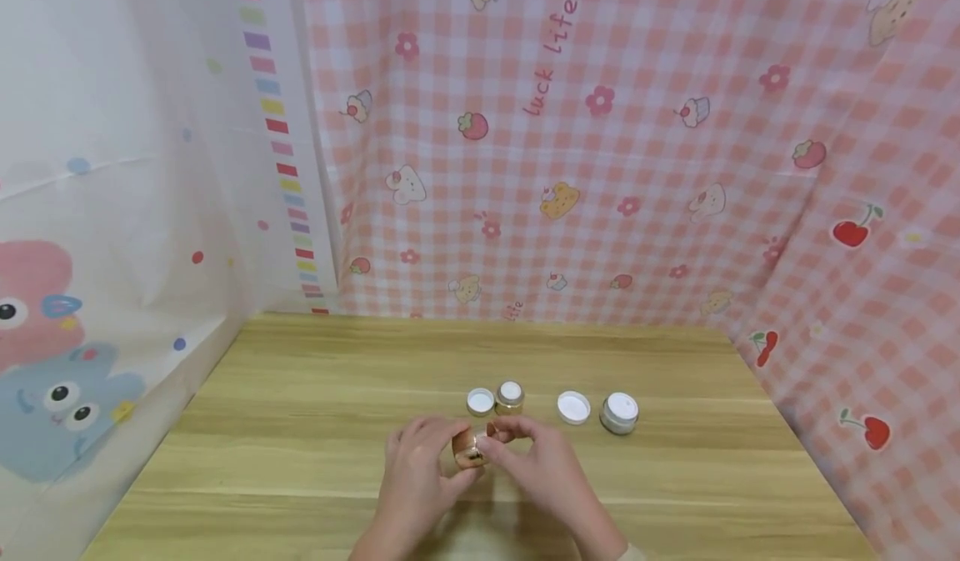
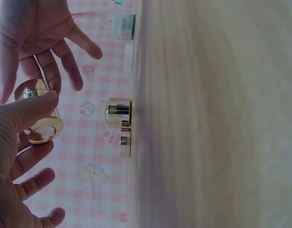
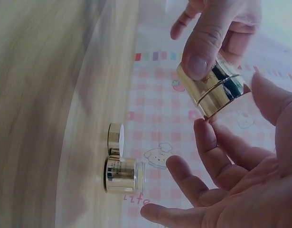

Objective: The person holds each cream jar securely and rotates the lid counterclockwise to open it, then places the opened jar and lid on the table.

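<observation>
A shiny gold cosmetic jar (image 1: 468, 447) with a seam round it is held above the table between both hands. My left hand (image 1: 420, 465) grips one end, its thumb (image 2: 34, 110) lying along the side and its other fingers spread. At the opposite end, the right hand (image 1: 542, 465) pinches the edge between thumb and fingertips (image 3: 204, 133). Just beyond the hands stands a second gold jar (image 3: 121, 175), uncapped, showing a white top. Its gold-sided lid (image 1: 480, 402) lies beside it, white inside facing up.
Farther right on the wooden table (image 1: 300, 428) stand an uncapped pale jar (image 1: 619, 413) with a white top and, to its left, a white lid (image 1: 573, 408). Patterned cloths (image 1: 660, 161) hang behind the table and along both sides.
</observation>
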{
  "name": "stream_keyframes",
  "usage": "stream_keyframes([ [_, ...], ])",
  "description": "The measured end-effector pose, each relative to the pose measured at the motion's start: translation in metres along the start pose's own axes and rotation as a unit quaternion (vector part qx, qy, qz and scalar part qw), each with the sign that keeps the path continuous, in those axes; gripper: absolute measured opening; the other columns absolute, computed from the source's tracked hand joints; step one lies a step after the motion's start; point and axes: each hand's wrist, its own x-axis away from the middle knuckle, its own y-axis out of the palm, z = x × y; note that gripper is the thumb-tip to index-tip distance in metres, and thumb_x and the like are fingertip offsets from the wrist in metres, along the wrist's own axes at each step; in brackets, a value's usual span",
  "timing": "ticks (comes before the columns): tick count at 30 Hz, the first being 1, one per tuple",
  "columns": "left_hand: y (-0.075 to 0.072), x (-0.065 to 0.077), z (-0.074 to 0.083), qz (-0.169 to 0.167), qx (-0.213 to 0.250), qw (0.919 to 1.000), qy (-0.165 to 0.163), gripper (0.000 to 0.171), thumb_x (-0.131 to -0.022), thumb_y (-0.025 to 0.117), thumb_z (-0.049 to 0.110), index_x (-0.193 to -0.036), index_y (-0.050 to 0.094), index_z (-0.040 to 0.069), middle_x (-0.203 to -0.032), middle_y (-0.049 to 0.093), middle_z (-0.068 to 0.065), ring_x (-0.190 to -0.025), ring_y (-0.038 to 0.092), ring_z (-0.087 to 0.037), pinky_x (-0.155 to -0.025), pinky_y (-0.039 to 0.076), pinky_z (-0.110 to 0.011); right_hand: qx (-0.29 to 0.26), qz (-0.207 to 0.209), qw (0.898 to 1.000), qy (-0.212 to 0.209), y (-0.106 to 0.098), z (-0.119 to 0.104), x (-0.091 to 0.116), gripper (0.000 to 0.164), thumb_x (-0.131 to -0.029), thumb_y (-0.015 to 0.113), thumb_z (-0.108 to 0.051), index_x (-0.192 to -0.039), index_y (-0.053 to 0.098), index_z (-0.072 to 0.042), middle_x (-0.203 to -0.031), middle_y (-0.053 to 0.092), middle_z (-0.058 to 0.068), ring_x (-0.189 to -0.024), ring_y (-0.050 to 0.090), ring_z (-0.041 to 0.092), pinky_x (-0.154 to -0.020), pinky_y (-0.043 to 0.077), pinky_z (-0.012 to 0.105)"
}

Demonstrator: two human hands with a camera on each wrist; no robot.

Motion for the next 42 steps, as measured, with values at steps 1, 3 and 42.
stream_keyframes([
  [1,0.0002,-0.0003,-0.0003,0.004,0.000,1.0000,0.003,0.053,-0.061,0.106,0.026,-0.105,0.078,0.019,-0.105,0.082,0.005,-0.105,0.070,-0.019,-0.093,0.050,-0.055,-0.003,0.000,1.000,0.000,-0.0008,-0.0002,-0.0007,0.045,-0.095,0.078,-0.052,-0.121,0.078,-0.015,-0.101,0.075,-0.009,-0.101,0.067,0.013,-0.092,0.056,0.040],
  [3,0.0005,-0.0009,-0.0006,0.013,-0.001,0.9999,0.010,0.053,-0.060,0.106,0.026,-0.104,0.078,0.018,-0.104,0.082,0.004,-0.105,0.070,-0.021,-0.092,0.049,-0.054,-0.008,0.000,1.000,-0.002,-0.0020,-0.0006,-0.0021,0.044,-0.094,0.079,-0.049,-0.120,0.079,-0.014,-0.100,0.075,-0.008,-0.095,0.065,0.012,-0.087,0.054,0.032],
  [42,-0.0023,-0.0007,-0.0015,-0.030,0.013,0.9992,-0.023,0.055,-0.062,0.105,0.025,-0.111,0.080,0.020,-0.106,0.083,0.006,-0.105,0.069,-0.018,-0.093,0.047,-0.048,-0.030,-0.035,0.999,-0.015,-0.0048,0.0020,-0.0010,0.040,-0.096,0.080,-0.042,-0.123,0.078,-0.013,-0.100,0.077,-0.007,-0.104,0.067,0.014,-0.085,0.053,0.032],
])
